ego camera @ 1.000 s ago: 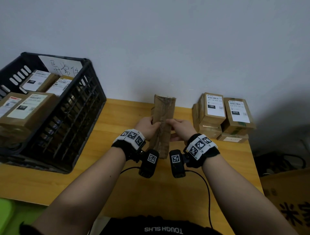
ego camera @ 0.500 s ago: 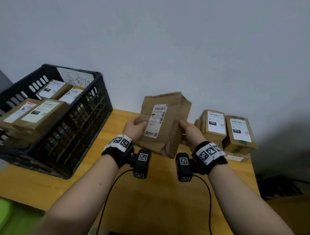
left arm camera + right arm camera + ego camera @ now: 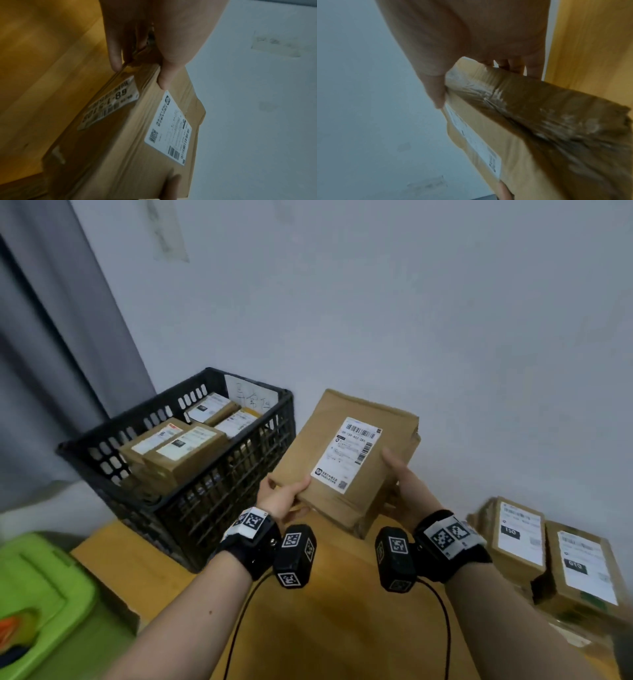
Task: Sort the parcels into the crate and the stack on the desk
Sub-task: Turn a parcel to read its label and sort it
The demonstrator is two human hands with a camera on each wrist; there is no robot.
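Observation:
Both hands hold a flat brown cardboard parcel (image 3: 346,460) above the desk, tilted, its white label facing me. My left hand (image 3: 286,498) grips its near left corner, thumb on the labelled face (image 3: 164,82). My right hand (image 3: 402,484) grips the right edge, thumb on top (image 3: 437,93). The parcel (image 3: 123,142) carries a second label on its side, and its taped end (image 3: 547,121) shows in the right wrist view. The black crate (image 3: 191,505) with several labelled parcels stands to the left. The stack of parcels (image 3: 551,559) lies on the desk at the right.
The wooden desk (image 3: 325,628) runs under my arms, against a grey wall. A green bin (image 3: 37,601) sits beyond the desk's left edge. A grey curtain (image 3: 51,371) hangs at the far left. Black cables trail from the wrist cameras.
The parcel has been turned from edge-on to label-up and lifted higher and leftward, closer to the crate. My view has swung left and up.

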